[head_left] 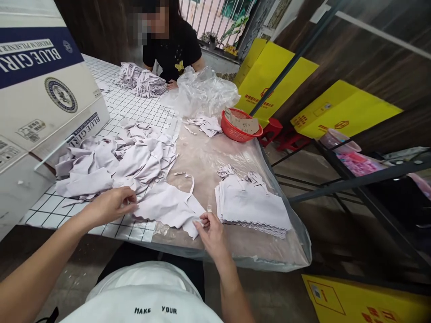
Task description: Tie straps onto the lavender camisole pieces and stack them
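Observation:
A pale lilac cloth piece (168, 206) with a scalloped edge and a thin strap lies at the table's near side, stretched between my hands. My left hand (116, 204) pinches its left end, fingers closed. At the other end, my right hand (212, 231) grips the cloth's corner between thumb and fingers. Beyond my left hand spreads a loose, crumpled heap of similar cloth pieces (134, 154). To the right of my right hand lies a neat flat stack of the pieces (252, 206), their straps bunched at the top.
A large carton (54, 80) stands on the left of the table. A red basket (240, 128) with cardboard, a clear plastic bag (205, 92) and bundled cloth (139, 80) lie farther back. A person (173, 49) sits across. A dark metal rack (363, 179) stands at right.

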### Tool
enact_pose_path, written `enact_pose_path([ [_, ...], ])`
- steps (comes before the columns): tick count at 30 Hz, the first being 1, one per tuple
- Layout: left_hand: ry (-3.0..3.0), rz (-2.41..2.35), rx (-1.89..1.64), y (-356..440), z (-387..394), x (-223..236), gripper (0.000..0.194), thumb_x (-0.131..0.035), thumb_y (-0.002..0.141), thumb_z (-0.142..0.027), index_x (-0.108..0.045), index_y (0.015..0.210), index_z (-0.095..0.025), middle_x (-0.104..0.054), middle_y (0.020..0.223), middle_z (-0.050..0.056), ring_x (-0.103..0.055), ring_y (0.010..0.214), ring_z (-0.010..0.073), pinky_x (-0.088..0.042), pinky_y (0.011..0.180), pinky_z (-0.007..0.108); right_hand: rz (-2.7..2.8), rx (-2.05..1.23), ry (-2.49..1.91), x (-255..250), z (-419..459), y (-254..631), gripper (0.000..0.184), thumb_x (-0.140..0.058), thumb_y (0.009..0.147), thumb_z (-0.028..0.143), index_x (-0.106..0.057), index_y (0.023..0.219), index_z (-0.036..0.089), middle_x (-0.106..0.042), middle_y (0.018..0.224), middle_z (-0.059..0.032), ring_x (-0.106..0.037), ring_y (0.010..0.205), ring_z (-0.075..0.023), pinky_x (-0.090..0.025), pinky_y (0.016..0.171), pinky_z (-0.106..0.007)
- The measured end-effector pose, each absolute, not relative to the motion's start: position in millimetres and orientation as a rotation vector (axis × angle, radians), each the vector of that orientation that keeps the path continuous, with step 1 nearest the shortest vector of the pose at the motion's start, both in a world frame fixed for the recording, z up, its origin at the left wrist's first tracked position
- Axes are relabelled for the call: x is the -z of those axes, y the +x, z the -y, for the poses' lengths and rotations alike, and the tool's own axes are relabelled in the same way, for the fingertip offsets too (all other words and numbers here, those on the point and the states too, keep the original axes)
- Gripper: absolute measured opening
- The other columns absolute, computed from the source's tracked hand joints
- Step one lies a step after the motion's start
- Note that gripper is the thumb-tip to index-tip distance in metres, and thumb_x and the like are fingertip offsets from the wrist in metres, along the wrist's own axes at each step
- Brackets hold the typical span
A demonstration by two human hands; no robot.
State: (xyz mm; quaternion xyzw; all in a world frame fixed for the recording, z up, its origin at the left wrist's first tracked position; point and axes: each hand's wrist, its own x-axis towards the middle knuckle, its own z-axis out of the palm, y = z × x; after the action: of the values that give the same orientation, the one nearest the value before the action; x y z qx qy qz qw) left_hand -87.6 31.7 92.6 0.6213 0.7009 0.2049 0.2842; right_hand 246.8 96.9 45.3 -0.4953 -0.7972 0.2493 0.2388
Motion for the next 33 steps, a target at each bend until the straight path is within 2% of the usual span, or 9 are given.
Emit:
enact_pose_path([
  [6, 1.707, -2.027, -0.726, -69, -6, -38, 0.033, -0.059, 0.077, -0.044, -0.062, 0.099, -0.020, -0.063, 0.099, 0.007, -0.061, 0.082, 0.0233, -0.048, 0.070, 0.032, 2.293, -0.272, -1.412, -10, -81, 240, 0.050, -0.078, 0.073, 0.045, -0.059, 0.113, 0.022, -0.061, 0.104, -0.0107, -0.058, 0.097, -0.0304, -0.049, 0.079, -0.042],
  [7, 1.734, -2.054, -0.744, -64, -5, -33, 0.031, -0.059, 0.077, -0.042, -0.062, 0.100, -0.020, -0.062, 0.099, 0.008, -0.060, 0.084, 0.0243, -0.048, 0.071, 0.033, 2.311, -0.249, -1.386, -9, -80, 241, 0.048, -0.076, 0.075, 0.044, -0.059, 0.114, 0.022, -0.061, 0.104, -0.0109, -0.058, 0.098, -0.0306, -0.049, 0.079, -0.042],
  [11, 1.760, -2.109, -0.857, -53, -3, -28, 0.021, -0.047, 0.088, -0.037, -0.060, 0.084, -0.021, -0.057, 0.079, 0.004, -0.057, 0.075, 0.0215, -0.044, 0.066, 0.031, 2.373, -0.315, -1.229, -14, -83, 251, 0.007, -0.054, 0.093, 0.024, -0.060, 0.092, 0.021, -0.060, 0.090, -0.0069, -0.058, 0.086, -0.0241, -0.048, 0.075, -0.037],
  [14, 1.732, -2.100, -0.941, -57, 6, -39, 0.028, -0.044, 0.091, -0.041, -0.058, 0.077, -0.021, -0.054, 0.072, 0.001, -0.052, 0.065, 0.0173, -0.040, 0.061, 0.028, 2.298, -0.426, -1.158, -24, -82, 263, 0.015, -0.045, 0.096, 0.018, -0.057, 0.088, 0.021, -0.059, 0.085, -0.0050, -0.058, 0.082, -0.0203, -0.048, 0.073, -0.033],
  [18, 1.708, -2.054, -0.885, -64, 26, -48, 0.031, -0.047, 0.091, -0.045, -0.056, 0.073, -0.022, -0.054, 0.069, -0.001, -0.050, 0.060, 0.0151, -0.038, 0.057, 0.026, 2.296, -0.517, -1.113, -35, -72, 278, 0.014, -0.049, 0.098, 0.023, -0.059, 0.089, 0.021, -0.061, 0.086, -0.0040, -0.059, 0.081, -0.0181, -0.048, 0.073, -0.030],
  [23, 1.448, -1.956, -0.887, -58, 40, -40, 0.036, -0.049, 0.089, -0.054, -0.055, 0.073, -0.022, -0.055, 0.068, 0.000, -0.048, 0.061, 0.0157, -0.040, 0.058, 0.026, 2.298, -0.565, -1.180, -36, -62, 286, 0.019, -0.047, 0.099, 0.027, -0.060, 0.086, 0.022, -0.062, 0.084, -0.0044, -0.060, 0.082, -0.0194, -0.049, 0.074, -0.032],
  [26, 1.105, -1.839, -1.059, -40, 31, -44, 0.041, -0.053, 0.087, -0.061, -0.051, 0.074, -0.021, -0.051, 0.067, -0.002, -0.045, 0.060, 0.0142, -0.039, 0.057, 0.024, 2.200, -0.558, -1.246, -39, -58, 270, 0.013, -0.055, 0.094, 0.033, -0.061, 0.098, 0.022, -0.062, 0.096, -0.0076, -0.060, 0.094, -0.0228, -0.051, 0.083, -0.037],
  [30, 0.725, -1.470, -1.257, -5, 1, -64, 0.051, -0.063, 0.075, -0.069, -0.045, 0.072, -0.021, -0.044, 0.061, -0.005, -0.040, 0.054, 0.0107, -0.037, 0.052, 0.022, 2.216, -0.601, -1.128, -46, -54, 215, 0.047, -0.071, 0.081, 0.040, -0.056, 0.121, 0.020, -0.060, 0.114, -0.0131, -0.057, 0.109, -0.0288, -0.050, 0.093, -0.044],
  [33, 0.679, -1.251, -1.218, 6, -17, -80, 0.052, -0.067, 0.072, -0.068, -0.045, 0.072, -0.020, -0.043, 0.060, -0.006, -0.038, 0.052, 0.0092, -0.036, 0.051, 0.021, 2.263, -0.735, -1.024, -52, -64, 177, 0.028, -0.055, 0.087, 0.025, -0.061, 0.114, 0.018, -0.063, 0.108, -0.0129, -0.059, 0.103, -0.0273, -0.050, 0.091, -0.042],
])
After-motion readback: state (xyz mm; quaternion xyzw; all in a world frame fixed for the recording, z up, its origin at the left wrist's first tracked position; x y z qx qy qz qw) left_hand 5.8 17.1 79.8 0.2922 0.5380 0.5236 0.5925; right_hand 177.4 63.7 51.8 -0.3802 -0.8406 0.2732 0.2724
